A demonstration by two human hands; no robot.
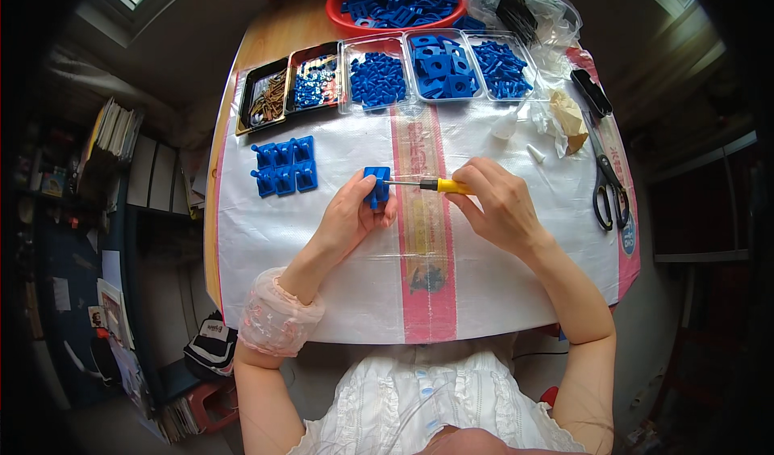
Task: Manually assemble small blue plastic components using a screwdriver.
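Over the middle of the table, my left hand (352,213) grips a small blue plastic part (377,182) between thumb and fingers. My right hand (497,201) is closed round the yellow handle of a screwdriver (447,185). The screwdriver lies level, its thin shaft pointing left, and the tip meets the right side of the blue part. Whether a screw sits under the tip is too small to tell. To the left of my left hand stand several assembled blue pieces (284,166), set close together in two rows.
Along the far side stand trays of brown screws (268,98), small shiny metal-and-blue pieces (316,82) and blue plastic parts (377,80). Behind them is a red basin (334,15) heaped with blue parts. Black scissors (603,190), a white nozzle-like cap (536,153) and crumpled brown paper (569,123) lie at right.
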